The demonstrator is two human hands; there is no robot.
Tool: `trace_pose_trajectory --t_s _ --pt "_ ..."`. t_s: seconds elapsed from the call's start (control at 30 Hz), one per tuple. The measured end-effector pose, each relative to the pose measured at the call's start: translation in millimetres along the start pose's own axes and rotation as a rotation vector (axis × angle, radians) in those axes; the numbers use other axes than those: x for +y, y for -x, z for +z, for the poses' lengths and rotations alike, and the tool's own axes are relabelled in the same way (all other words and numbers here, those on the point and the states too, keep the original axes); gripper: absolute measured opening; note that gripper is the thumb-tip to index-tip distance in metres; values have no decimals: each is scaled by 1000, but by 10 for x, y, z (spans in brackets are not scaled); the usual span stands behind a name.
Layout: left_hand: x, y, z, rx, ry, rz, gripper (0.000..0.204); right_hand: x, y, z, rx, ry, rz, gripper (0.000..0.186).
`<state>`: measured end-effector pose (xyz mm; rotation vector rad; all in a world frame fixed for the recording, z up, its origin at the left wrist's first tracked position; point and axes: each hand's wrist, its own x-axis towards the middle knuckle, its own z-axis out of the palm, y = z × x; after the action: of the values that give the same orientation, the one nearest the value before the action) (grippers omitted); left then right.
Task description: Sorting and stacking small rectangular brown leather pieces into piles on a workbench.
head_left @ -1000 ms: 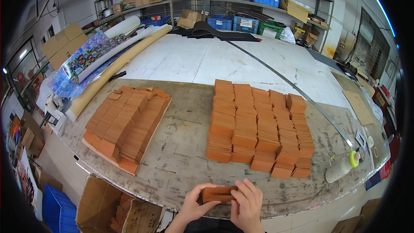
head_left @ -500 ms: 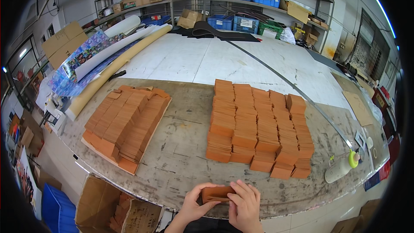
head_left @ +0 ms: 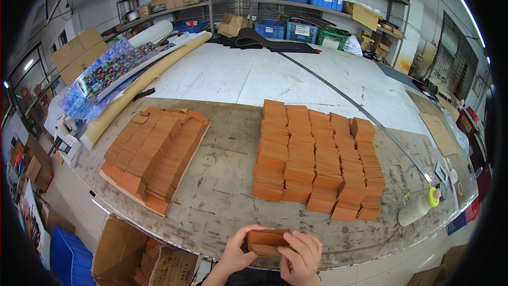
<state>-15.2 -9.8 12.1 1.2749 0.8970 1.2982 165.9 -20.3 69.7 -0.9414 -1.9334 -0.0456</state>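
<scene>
At the table's near edge, both hands grip a small bundle of orange-brown rectangular pieces (head_left: 263,237), which shows a gap between its layers. My left hand (head_left: 238,249) is closed round its left end. My right hand (head_left: 300,256) has bent fingers on its right end. Beyond them, on the worn grey table (head_left: 214,167), stand a broad block of stacked orange-brown pieces (head_left: 317,161) to the right and a lower pile (head_left: 153,156) on a board to the left.
A bottle (head_left: 418,209) stands right of the stacks, near a long metal straightedge (head_left: 354,103). Long rolls (head_left: 132,90) lie along the left side. An open cardboard box (head_left: 119,243) with orange-brown pieces sits below the near-left edge. Crates (head_left: 301,32) and shelves line the back.
My right fingers have shifted slightly on the bundle, and the gap between its layers has widened, with the front layer bent toward me.
</scene>
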Motion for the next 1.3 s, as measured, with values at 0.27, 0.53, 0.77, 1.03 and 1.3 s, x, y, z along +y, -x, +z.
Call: trace_pose_trajectory --t_s 0.27,0.53,0.77,1.03,1.3 --pt "4 -17 -15 -3 8 1 50 -124 17 -115 157 -314 298 17" --pt "-39 9 80 59 -4 -90 52 -673 -295 124 -28 -631 146 21" --pt "75 44 25 -22 107 -117 56 -500 -387 -24 -154 -367 58 19" --pt "-113 38 -75 -33 114 3 55 -29 -39 -10 -300 12 114 32" --pt "-34 19 -6 -65 84 -18 57 -109 -103 -82 -43 -13 114 31"
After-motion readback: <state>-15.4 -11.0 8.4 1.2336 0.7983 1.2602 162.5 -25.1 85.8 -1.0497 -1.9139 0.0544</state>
